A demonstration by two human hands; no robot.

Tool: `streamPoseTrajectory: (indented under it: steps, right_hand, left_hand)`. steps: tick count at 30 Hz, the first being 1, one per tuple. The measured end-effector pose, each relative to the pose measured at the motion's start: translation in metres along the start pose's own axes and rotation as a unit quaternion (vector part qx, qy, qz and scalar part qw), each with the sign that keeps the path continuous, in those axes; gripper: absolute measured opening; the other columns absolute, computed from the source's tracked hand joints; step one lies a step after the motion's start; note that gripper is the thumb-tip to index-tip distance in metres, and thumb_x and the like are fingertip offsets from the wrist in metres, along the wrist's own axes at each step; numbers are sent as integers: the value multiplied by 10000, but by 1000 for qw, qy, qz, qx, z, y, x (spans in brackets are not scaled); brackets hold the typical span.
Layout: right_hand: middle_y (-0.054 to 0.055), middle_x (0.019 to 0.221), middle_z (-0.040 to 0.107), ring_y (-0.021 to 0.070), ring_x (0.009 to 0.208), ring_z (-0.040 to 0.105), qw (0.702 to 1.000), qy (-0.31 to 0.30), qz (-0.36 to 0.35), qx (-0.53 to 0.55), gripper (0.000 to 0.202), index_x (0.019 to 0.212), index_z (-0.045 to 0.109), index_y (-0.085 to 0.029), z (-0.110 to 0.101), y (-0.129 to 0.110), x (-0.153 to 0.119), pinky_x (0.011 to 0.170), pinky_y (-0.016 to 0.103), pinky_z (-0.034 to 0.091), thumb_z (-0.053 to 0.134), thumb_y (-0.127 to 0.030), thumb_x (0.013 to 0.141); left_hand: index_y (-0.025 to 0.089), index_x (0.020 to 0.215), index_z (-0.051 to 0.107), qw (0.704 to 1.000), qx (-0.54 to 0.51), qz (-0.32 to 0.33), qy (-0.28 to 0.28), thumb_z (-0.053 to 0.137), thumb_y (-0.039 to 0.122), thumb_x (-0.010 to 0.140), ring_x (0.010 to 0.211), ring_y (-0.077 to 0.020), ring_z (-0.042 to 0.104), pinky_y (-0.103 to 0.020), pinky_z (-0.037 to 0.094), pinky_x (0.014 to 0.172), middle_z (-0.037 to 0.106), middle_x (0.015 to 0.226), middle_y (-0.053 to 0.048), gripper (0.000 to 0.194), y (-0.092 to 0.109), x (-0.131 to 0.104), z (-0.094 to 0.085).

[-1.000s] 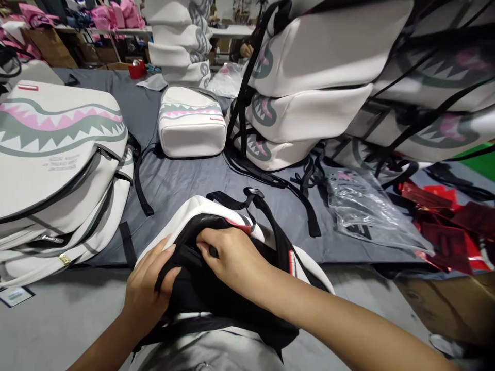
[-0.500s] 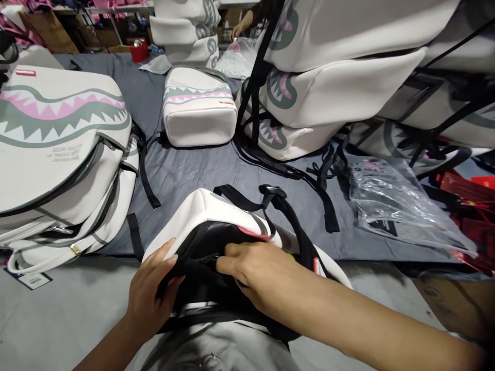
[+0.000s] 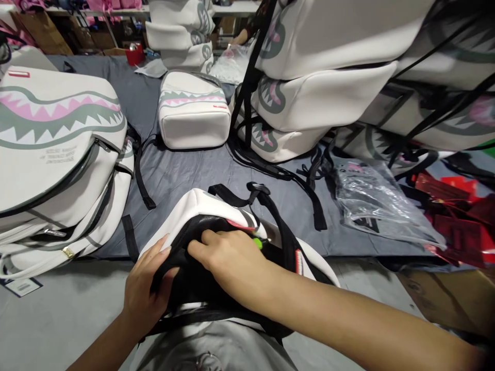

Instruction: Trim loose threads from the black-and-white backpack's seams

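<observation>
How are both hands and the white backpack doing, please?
Left hand gripping edge of white backpack. Right hand at its black fabric, anything pinched unclear. Black strap close by.

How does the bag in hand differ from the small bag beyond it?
The held bag has the left hand and right hand on it; the small bag sits untouched, farther back. The held bag shows much black material; the small bag looks mostly white, with a pink-and-grey toothed print. Both have white outer surfaces.
</observation>
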State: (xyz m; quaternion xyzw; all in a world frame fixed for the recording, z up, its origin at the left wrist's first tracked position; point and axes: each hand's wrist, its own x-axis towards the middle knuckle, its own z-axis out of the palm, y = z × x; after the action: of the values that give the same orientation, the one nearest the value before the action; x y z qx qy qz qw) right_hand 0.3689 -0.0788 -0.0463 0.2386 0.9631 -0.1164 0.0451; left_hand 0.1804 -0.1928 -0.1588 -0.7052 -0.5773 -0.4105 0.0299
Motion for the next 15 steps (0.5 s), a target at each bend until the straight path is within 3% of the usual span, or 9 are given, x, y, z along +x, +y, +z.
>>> streamPoseTrajectory:
  steps: [3, 6, 8, 10, 12, 15]
  right_hand:
    - [64, 856, 621, 202, 673, 586, 998, 39, 8, -54, 170, 982, 620, -179, 4, -8, 4, 467, 292, 305, 457, -139, 1007]
    - [100, 963, 610, 233, 742, 606, 989, 79, -1, -122, 188, 1025, 596, -170, 9, -7, 0, 488, 293, 407, 409, -162, 1020]
    - [101, 967, 607, 227, 729, 611, 987, 63, -37, -144, 191, 1020, 588, -166, 10, 2, -9, 497, 301, 440, 398, -156, 1020]
    - [94, 939, 612, 221, 724, 623, 985, 20, -50, -164, 161, 985, 591, -165, 12, 17, -25, 507, 298, 449, 440, -109, 988]
    - [92, 902, 624, 223, 721, 641, 980, -31, 1, -196, 171, 924, 601, -164, 16, 32, -48, 504, 288, 438, 498, -27, 915]
    - [81, 840, 640, 222, 649, 653, 963, -74, 116, -233, 263, 873, 614, -166, 18, 46, -83, 477, 288, 417, 512, 67, 809]
  left_hand:
    - [248, 1455, 415, 1000, 18, -13, -1, 621, 189, 911, 1267, -218, 595, -350, 526, 1044, 586, 1404, -83, 585, 1, 0, 3]
    - [236, 1520, 318, 995, 44, -93, -10, 624, 355, 915, 1250, -247, 611, -367, 546, 1018, 589, 1405, -94, 688, 3, 1, 5]
    - [214, 1530, 296, 986, 58, -154, -36, 617, 458, 901, 1241, -278, 618, -384, 563, 985, 581, 1418, -109, 747, 4, 5, 6]
    - [231, 1463, 406, 972, 72, -208, -89, 594, 505, 897, 1165, -299, 665, -398, 591, 911, 647, 1338, -89, 656, 5, 11, 6]
    - [265, 1336, 535, 954, 76, -253, -143, 583, 510, 894, 1059, -307, 711, -411, 601, 845, 725, 1194, -45, 507, 8, 19, 6]
    - [287, 1294, 560, 944, 29, -270, -186, 590, 478, 891, 1077, -297, 701, -431, 569, 910, 731, 1169, -17, 447, 12, 31, 9]
